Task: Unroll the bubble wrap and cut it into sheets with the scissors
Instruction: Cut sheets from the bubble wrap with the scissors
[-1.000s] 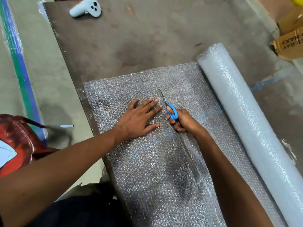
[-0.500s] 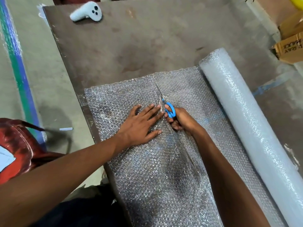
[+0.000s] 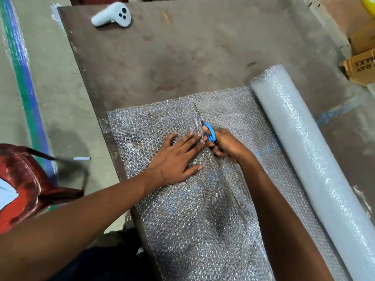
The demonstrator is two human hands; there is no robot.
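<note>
Bare concrete floor (image 3: 67,110) borders a worn brown worktable (image 3: 182,57) where a person cuts bubble wrap into sheets. At the grip, the right hand (image 3: 227,146) curls its fingers through the blue handles of the scissors (image 3: 209,131), holding them firmly; the blades point away from the body, their tips close to the far edge of the unrolled bubble wrap (image 3: 182,209), and how wide they stand apart cannot be told through the glare on the plastic. Just beside the handles, the left hand (image 3: 176,159) lies flat with fingers spread and straight, pressing the sheet down on the near-left side of the cut line, gripping nothing.

By the look of it, the cut is nearly through, with only a short stretch left ahead of the blades. To finish it cleanly, the flat hand should hold the film taut close to the blades while staying clear of them, and the scissors should run straight, parallel to the roll (image 3: 316,159), which lies along the right side of the table with the unrolled wrap spreading from it. Slack film could bunch and tear instead of slicing.

Farther out, a white handheld controller (image 3: 111,16) rests at the table's far corner, cardboard boxes (image 3: 361,65) stand at the right, and a red chair (image 3: 24,187) sits at the left.
</note>
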